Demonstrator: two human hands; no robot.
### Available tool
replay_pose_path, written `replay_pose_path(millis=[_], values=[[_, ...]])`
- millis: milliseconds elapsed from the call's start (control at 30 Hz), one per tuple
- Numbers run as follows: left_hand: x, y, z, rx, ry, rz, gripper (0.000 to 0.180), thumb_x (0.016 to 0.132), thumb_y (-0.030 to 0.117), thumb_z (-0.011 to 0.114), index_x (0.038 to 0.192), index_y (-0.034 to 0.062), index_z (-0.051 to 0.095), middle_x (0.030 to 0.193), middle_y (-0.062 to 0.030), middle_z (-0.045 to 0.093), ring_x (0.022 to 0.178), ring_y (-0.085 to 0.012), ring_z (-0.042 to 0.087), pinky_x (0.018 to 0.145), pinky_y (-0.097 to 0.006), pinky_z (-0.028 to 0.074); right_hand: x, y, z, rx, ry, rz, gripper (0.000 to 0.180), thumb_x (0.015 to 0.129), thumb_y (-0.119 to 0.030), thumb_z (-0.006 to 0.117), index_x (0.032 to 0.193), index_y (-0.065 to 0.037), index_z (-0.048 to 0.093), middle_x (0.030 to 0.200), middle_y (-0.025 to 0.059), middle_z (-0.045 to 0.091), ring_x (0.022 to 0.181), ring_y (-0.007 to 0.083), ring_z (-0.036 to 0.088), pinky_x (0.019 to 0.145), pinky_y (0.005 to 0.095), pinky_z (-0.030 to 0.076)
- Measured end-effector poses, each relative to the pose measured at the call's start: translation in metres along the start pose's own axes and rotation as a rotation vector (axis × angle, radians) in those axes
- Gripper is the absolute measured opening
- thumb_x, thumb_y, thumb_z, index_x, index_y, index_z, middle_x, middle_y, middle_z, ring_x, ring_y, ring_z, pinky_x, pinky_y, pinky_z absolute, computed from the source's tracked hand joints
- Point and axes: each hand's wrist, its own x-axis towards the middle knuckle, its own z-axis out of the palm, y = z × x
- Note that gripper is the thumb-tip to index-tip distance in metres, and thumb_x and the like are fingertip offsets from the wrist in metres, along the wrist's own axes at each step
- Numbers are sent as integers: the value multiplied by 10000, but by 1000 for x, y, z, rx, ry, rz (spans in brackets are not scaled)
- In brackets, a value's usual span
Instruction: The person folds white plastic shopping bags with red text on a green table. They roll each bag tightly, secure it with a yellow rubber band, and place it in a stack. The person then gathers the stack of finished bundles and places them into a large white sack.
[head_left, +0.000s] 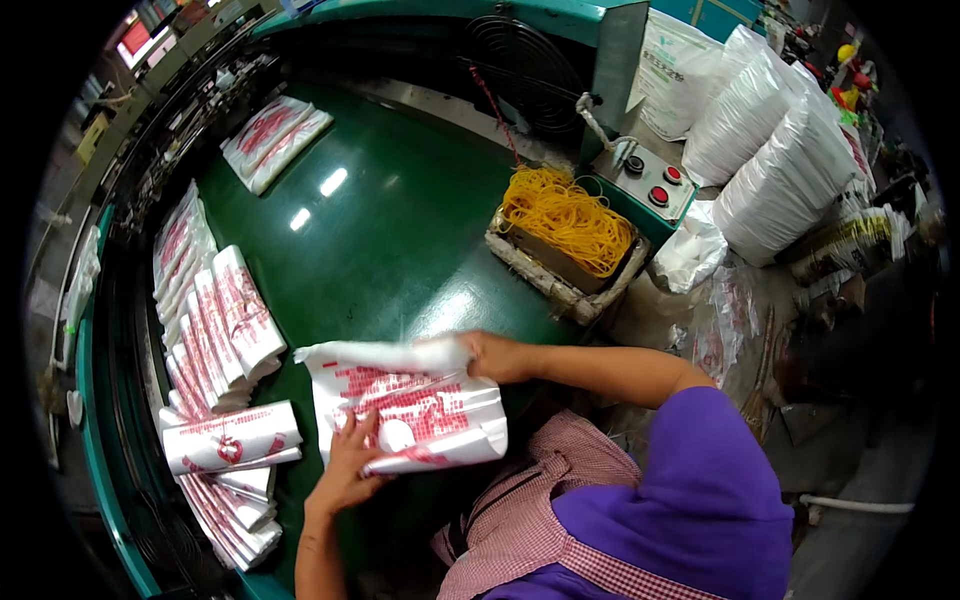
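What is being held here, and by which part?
A stack of white plastic bags with red print. The right hand grips its upper right edge; the left hand presses flat on its lower left part.

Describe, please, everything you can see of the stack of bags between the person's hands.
The stack of bags is thin white plastic printed in red, with a round white patch showing near its lower middle. It lies flat on the green table, its top edge folded over. The left hand presses on its lower left part; the right hand grips the folded upper right corner.
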Motion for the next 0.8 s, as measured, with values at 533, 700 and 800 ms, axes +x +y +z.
replay_pose_path(millis=[533, 700, 800], values=[[28, 3, -19, 47, 4, -100, 348, 683, 108, 632, 1028, 68, 658, 1290, -110, 557, 1196, -285, 501, 927, -525, 363, 17, -47, -16, -913, -510, 25, 507, 866, -257, 542, 1331, -64, 478, 1388, 179, 454, 1385, 355, 265, 1102, 451, 259], [5, 65, 6, 223, 25, -46, 283, 714, 154, 607, 985, 74, 620, 1051, -133, 608, 958, -330, 612, 829, -562, 412, -28, -56, 48, -1496, -443, -198, 760, 762, -436, 680, 1323, 18, 442, 1315, 273, 481, 1248, 389, 450, 1050, 430, 356], [-13, 41, -7, -79, 18, -140, 260, 782, 194, 612, 1000, 53, 601, 929, -161, 620, 862, -348, 620, 754, -489, 467, -20, -58, 35, -1245, -338, -29, 465, 769, -379, 680, 1069, -31, 607, 1091, 239, 603, 1055, 391, 570, 879, 463, 453]])
